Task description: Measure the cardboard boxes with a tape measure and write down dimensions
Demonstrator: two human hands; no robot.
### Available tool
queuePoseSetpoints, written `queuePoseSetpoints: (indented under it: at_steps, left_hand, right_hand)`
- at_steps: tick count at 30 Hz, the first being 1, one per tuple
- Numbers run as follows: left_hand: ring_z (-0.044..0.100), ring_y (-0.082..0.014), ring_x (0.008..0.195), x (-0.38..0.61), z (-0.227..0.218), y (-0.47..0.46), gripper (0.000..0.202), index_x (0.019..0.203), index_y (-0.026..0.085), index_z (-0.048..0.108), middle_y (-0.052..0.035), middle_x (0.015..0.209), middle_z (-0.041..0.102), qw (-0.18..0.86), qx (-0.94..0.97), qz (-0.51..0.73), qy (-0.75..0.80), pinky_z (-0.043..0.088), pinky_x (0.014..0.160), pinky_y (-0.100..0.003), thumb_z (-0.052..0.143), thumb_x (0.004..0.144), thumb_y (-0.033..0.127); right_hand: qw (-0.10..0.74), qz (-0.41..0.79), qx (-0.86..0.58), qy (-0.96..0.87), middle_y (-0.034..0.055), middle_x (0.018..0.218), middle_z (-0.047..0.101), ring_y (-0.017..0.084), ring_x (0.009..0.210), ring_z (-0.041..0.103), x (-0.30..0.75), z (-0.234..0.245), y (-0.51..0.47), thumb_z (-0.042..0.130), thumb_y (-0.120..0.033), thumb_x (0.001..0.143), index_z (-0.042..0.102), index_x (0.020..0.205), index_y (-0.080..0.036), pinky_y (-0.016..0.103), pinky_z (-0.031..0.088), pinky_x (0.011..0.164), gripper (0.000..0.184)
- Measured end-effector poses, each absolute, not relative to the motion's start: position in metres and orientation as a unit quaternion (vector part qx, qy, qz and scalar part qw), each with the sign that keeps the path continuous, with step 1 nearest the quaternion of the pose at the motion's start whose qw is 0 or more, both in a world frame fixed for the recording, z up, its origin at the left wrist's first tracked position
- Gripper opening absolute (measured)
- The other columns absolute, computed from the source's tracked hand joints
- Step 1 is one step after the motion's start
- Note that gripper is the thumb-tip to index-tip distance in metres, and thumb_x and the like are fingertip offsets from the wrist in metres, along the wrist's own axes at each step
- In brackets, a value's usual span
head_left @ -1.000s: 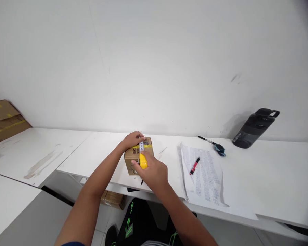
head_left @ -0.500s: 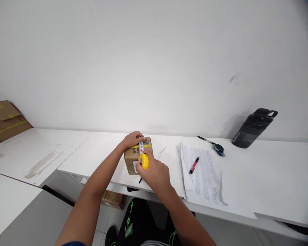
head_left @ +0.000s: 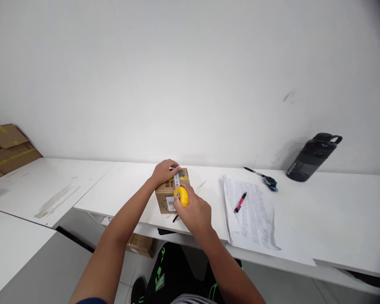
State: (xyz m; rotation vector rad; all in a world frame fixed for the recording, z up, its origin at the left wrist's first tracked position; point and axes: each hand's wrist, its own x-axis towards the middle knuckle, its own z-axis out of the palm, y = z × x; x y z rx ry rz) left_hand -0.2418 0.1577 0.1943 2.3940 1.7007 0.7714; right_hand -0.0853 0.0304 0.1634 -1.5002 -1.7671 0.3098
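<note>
A small cardboard box stands on the white table close to its front edge, with printing and yellow tape on top and a label on its front. In my right hand is a yellow tape measure, held at the box's near top edge. Its white blade runs across the box top towards the far edge. My left hand pinches the blade's far end there; the very tip is hidden by the fingers. A dark strip pokes out below the box.
Handwritten papers lie to the right, with a red-and-black pen on them. Behind are a black pen, a dark blue-black object and a tilted black bottle. Cardboard boxes sit far left; another box is below the table.
The tape measure and my right hand have shifted slightly right and up, so the blade now slants more across the box top. My left hand stays at the far edge.
</note>
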Motion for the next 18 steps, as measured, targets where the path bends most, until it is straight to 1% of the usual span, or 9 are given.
queuePoseSetpoints:
  at_steps: [5,7,9,11,13,16,18]
  left_hand:
    - [0.059,-0.0221,0.104,-0.24,0.195,0.155,0.045,0.103,0.024,0.067,-0.0044,0.111,0.068,0.053,0.785,0.238,0.57,0.046,0.088,-0.034,0.038,0.093,0.057]
    - [0.059,-0.0237,0.107,-0.24,0.194,0.159,0.05,0.108,0.025,0.065,-0.0046,0.117,0.067,0.06,0.78,0.217,0.583,0.045,0.088,-0.035,0.034,0.093,0.06]
    - [0.061,-0.0257,0.105,-0.241,0.193,0.165,0.055,0.108,0.026,0.065,-0.005,0.118,0.067,0.079,0.773,0.177,0.605,0.046,0.086,-0.036,0.032,0.091,0.065]
    - [0.064,-0.0269,0.097,-0.241,0.191,0.17,0.06,0.102,0.025,0.067,-0.006,0.11,0.07,0.098,0.763,0.128,0.626,0.046,0.082,-0.036,0.032,0.087,0.071]
    - [0.064,-0.0269,0.09,-0.243,0.191,0.174,0.062,0.092,0.024,0.068,-0.007,0.101,0.072,0.101,0.756,0.106,0.638,0.046,0.078,-0.035,0.033,0.084,0.074]
    - [0.064,-0.0251,0.086,-0.253,0.191,0.172,0.059,0.084,0.023,0.068,-0.006,0.096,0.072,0.118,0.757,0.151,0.624,0.045,0.074,-0.033,0.038,0.082,0.074]
    - [0.063,-0.0226,0.082,-0.267,0.191,0.166,0.056,0.08,0.023,0.068,-0.0038,0.09,0.071,0.165,0.753,0.214,0.6,0.045,0.071,-0.031,0.041,0.082,0.072]
  right_hand:
    - [0.426,0.107,-0.591,-0.677,0.0013,0.086,0.074,0.02,0.069,0.066,-0.081,0.156,0.032,0.051,-0.039,0.084,0.06,0.123,-0.027,0.027,0.044,0.058,0.042]
    - [0.442,0.108,-0.59,-0.667,0.0016,0.088,0.074,0.021,0.072,0.067,-0.077,0.155,0.033,0.051,-0.04,0.084,0.059,0.124,-0.026,0.028,0.045,0.061,0.044]
    - [0.45,0.119,-0.589,-0.66,0.0016,0.088,0.073,0.021,0.074,0.067,-0.072,0.155,0.036,0.051,-0.04,0.084,0.058,0.125,-0.026,0.029,0.046,0.064,0.044]
    - [0.453,0.143,-0.584,-0.658,0.0017,0.09,0.073,0.022,0.076,0.067,-0.065,0.154,0.04,0.051,-0.042,0.085,0.057,0.125,-0.027,0.03,0.048,0.067,0.044]
    - [0.461,0.181,-0.575,-0.651,0.0023,0.098,0.072,0.022,0.079,0.067,-0.056,0.153,0.048,0.051,-0.045,0.085,0.055,0.127,-0.028,0.032,0.049,0.07,0.045]
    - [0.491,0.238,-0.556,-0.627,0.0044,0.111,0.069,0.022,0.085,0.066,-0.04,0.149,0.063,0.056,-0.05,0.083,0.052,0.131,-0.027,0.036,0.051,0.077,0.053]
    - [0.519,0.276,-0.527,-0.614,0.0067,0.115,0.067,0.022,0.088,0.066,-0.033,0.145,0.074,0.063,-0.051,0.078,0.051,0.131,-0.025,0.037,0.052,0.08,0.061]
